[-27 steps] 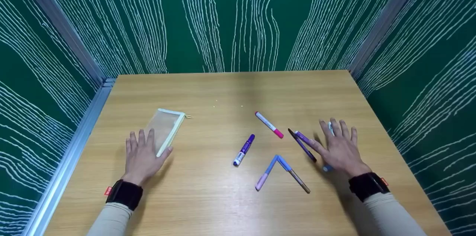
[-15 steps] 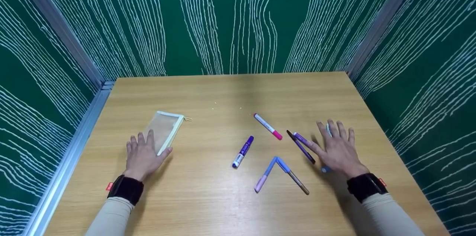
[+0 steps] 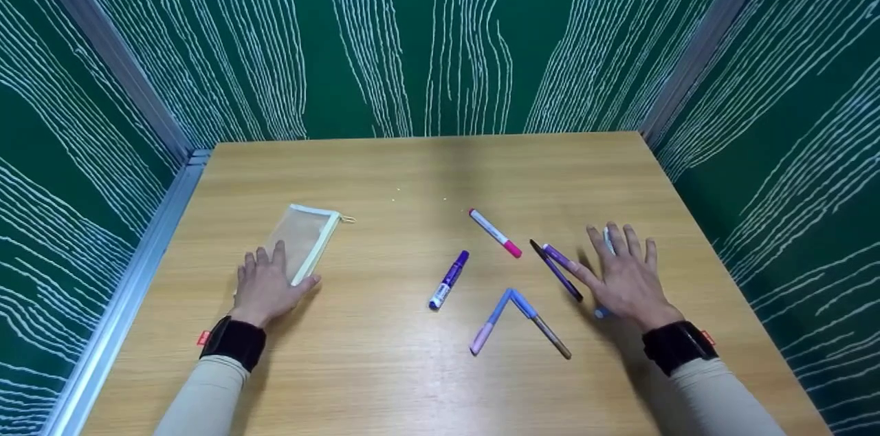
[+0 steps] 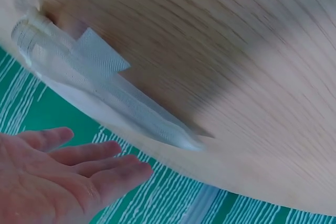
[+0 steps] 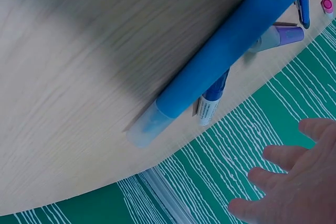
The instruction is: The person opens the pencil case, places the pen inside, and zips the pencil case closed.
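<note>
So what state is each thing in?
Pouch: lying, zip unclear
Pink marker: lying, capped
Central purple marker: lying, capped
Purple-capped marker: lying
Dark pen: lying
Lavender-blue pen: lying
Brown-blue pen: lying
Blue marker: lying
White-labelled marker: lying
Left hand: outstretched
Right hand: outstretched

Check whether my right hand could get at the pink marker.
Probably yes: a dark pen and a purple-capped marker lie between your right hand and the pink marker, but flat, leaving the way above free.

The pouch [image 3: 300, 233] has pale mint-green trim [image 3: 317, 248]
</note>
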The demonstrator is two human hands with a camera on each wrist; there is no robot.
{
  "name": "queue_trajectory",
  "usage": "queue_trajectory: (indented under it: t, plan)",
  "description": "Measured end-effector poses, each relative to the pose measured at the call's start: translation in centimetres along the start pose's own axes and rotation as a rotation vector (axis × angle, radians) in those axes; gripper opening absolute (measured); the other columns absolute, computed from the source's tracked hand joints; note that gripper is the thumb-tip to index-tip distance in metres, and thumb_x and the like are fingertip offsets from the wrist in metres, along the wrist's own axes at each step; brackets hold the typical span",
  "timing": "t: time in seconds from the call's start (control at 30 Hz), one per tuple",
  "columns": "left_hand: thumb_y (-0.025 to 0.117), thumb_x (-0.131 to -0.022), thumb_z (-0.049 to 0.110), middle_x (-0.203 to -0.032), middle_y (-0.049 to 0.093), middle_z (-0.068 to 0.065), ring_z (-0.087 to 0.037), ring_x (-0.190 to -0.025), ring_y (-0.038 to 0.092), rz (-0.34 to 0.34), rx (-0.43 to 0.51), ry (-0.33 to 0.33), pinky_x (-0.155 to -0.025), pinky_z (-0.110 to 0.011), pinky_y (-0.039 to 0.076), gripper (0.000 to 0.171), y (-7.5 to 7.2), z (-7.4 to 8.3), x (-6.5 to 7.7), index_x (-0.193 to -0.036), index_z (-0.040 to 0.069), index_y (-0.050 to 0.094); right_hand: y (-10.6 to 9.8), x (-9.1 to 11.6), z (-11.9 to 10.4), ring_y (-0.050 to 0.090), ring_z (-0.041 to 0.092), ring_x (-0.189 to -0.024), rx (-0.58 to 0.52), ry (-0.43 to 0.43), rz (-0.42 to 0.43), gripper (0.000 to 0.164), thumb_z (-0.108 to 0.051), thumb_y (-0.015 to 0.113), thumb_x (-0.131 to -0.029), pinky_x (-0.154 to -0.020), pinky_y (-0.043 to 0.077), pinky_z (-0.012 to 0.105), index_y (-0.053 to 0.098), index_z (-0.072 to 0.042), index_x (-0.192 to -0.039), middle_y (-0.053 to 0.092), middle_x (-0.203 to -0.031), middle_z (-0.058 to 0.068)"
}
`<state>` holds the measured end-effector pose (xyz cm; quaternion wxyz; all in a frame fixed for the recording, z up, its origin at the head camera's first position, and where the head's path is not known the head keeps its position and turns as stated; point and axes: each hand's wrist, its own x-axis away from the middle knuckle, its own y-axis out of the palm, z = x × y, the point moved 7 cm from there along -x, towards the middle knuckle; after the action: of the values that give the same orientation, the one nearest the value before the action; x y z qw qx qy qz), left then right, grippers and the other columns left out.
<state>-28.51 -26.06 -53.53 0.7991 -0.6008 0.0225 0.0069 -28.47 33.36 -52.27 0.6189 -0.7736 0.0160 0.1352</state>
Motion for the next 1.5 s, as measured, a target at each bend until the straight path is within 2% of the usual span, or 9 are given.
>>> queue_trajectory:
  t: [0.3,0.57,0.77,0.9,1.2,1.37,1.5]
  plan:
    - [0.058,-0.081,0.066,-0.137,0.03,-0.043,-0.061,-0.126,0.028,-0.038,0.021,-0.021,-0.1,-0.068,0.026,0.104,0.4,-0.08,0.13,-0.146,-0.007,0.022,0.01,0.04,-0.06,0.009,0.046,-0.141,0.0,0.002,-0.006,0.081,-0.064,0.048,-0.088,-0.106,-0.007,0.068,0.028,-0.015,-0.15,0.022,-0.153,0.025]
    - [0.06,-0.082,0.062,-0.136,0.029,-0.044,-0.062,-0.127,0.024,-0.024,-0.004,-0.006,-0.105,-0.065,0.021,0.099,0.34,-0.05,0.03,-0.145,-0.007,0.026,0.13,0.07,-0.04,0.009,0.046,-0.141,0.0,0.006,-0.014,0.081,-0.064,0.048,-0.088,-0.106,-0.008,0.067,0.027,-0.016,-0.15,0.021,-0.153,0.025]
    - [0.063,-0.083,0.056,-0.128,0.039,-0.043,-0.059,-0.116,0.039,-0.016,-0.032,0.011,-0.095,-0.064,0.034,0.093,0.39,-0.09,0.07,-0.143,-0.006,0.03,0.22,0.13,-0.01,0.009,0.046,-0.141,0.005,-0.002,-0.013,0.081,-0.064,0.047,-0.089,-0.106,-0.007,0.068,0.027,-0.015,-0.15,0.02,-0.153,0.025]
    - [0.064,-0.084,0.05,-0.125,0.042,-0.042,-0.056,-0.113,0.042,-0.005,-0.047,0.022,-0.09,-0.063,0.039,0.087,0.4,-0.12,0.01,-0.142,-0.006,0.032,0.27,0.14,0.01,0.009,0.046,-0.141,0.005,-0.003,-0.014,0.082,-0.066,0.045,-0.088,-0.105,-0.008,0.068,0.027,-0.015,-0.15,0.021,-0.153,0.025]
    - [0.063,-0.085,0.048,-0.12,0.045,-0.038,-0.054,-0.112,0.042,0.014,-0.043,0.021,-0.097,-0.063,0.031,0.079,0.76,-0.33,0.04,-0.135,-0.009,0.042,0.38,0.14,-0.01,0.008,0.046,-0.141,0.008,-0.001,-0.015,0.083,-0.068,0.043,-0.088,-0.105,-0.008,0.068,0.027,-0.015,-0.15,0.02,-0.153,0.025]
    - [0.064,-0.084,0.047,-0.12,0.042,-0.04,-0.054,-0.112,0.041,0.027,-0.016,0.013,-0.091,-0.062,0.038,0.077,0.82,-0.42,0.1,-0.134,-0.008,0.043,0.37,0.11,-0.03,0.008,0.046,-0.141,0.01,0.0,-0.019,0.083,-0.067,0.043,-0.089,-0.105,-0.008,0.068,0.027,-0.015,-0.15,0.019,-0.153,0.025]
    - [0.064,-0.084,0.048,-0.118,0.043,-0.04,-0.053,-0.111,0.042,0.025,-0.019,0.0,-0.091,-0.061,0.037,0.081,0.93,-0.49,0.22,-0.136,-0.009,0.04,0.4,0.1,-0.01,0.008,0.046,-0.141,0.007,-0.003,-0.018,0.082,-0.067,0.043,-0.089,-0.106,-0.01,0.067,0.027,-0.015,-0.15,0.019,-0.153,0.025]
